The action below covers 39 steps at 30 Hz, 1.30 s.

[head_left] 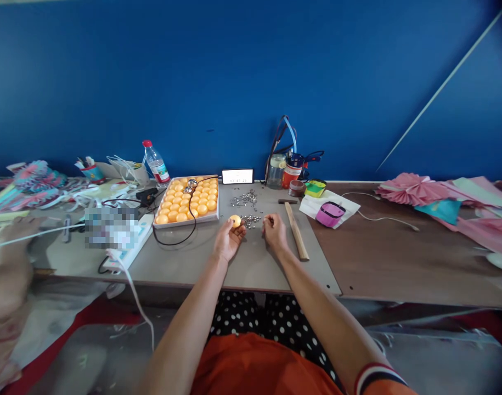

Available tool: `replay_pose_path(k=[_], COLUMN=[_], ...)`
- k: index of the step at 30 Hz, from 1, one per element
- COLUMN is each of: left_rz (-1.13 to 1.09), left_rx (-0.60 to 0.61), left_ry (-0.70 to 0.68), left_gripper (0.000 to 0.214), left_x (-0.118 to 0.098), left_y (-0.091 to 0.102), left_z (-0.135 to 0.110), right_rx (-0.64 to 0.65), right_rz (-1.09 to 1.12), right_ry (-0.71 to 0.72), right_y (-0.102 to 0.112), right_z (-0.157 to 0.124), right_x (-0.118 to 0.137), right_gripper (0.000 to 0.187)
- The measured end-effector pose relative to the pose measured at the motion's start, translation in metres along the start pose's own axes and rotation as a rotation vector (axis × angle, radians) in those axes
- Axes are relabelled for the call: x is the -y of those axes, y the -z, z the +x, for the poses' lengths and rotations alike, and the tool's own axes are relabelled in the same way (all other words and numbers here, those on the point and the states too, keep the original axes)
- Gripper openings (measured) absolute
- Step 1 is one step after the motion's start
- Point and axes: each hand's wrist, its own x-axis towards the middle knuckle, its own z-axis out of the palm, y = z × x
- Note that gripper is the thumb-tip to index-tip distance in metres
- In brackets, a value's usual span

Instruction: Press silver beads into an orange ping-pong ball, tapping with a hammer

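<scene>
An orange ball (235,221), with a small dark spot on its top, is held in the fingers of my left hand (229,240). My right hand (274,231) is closed just above the table, its fingertips pinched together; whatever is between them is too small to make out. Small shiny metal pieces (251,220) lie scattered between and behind my hands. Further back is a second pile of metal bits (243,198). A hammer (295,230) with a wooden handle rests to the right of my right hand. At the left, a shallow box (216,217) holds rows of similar orange balls (181,217).
Behind the piles stands a lit display (237,176). A glass jar (276,171) and a tool cup are by the blue wall. A power strip (139,241) and black cable lie left. Pink folded paper (411,192) is far right. Another person's arm (12,263) reaches in at left.
</scene>
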Motion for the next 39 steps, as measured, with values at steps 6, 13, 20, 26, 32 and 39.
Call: replay_pose_path(k=[6, 13, 20, 26, 32, 39], left_rz=[0.007, 0.014, 0.012, -0.012, -0.021, -0.09], left_rx=[-0.003, 0.062, 0.087, 0.133, 0.178, 0.181], left_ry=[0.019, 0.038, 0.049, 0.053, 0.085, 0.096], left_gripper=[0.023, 0.024, 0.019, 0.022, 0.026, 0.018], left_x=[0.0, -0.002, -0.002, -0.003, -0.005, -0.006], left_y=[-0.002, -0.004, -0.004, -0.005, -0.005, -0.004], left_z=[-0.002, -0.006, -0.006, -0.008, -0.009, -0.008], right_rx=[0.11, 0.278, 0.339, 0.397, 0.417, 0.452], right_rz=[0.451, 0.772, 0.824, 0.824, 0.83, 0.835], right_ry=[-0.103, -0.265, -0.294, -0.288, -0.288, -0.281], right_y=[-0.007, -0.007, -0.007, -0.006, -0.004, -0.003], right_z=[-0.003, -0.005, -0.005, -0.007, -0.008, -0.009], right_x=[0.009, 0.007, 0.009, 0.012, 0.016, 0.016], right_gripper=[0.017, 0.027, 0.028, 0.026, 0.026, 0.024])
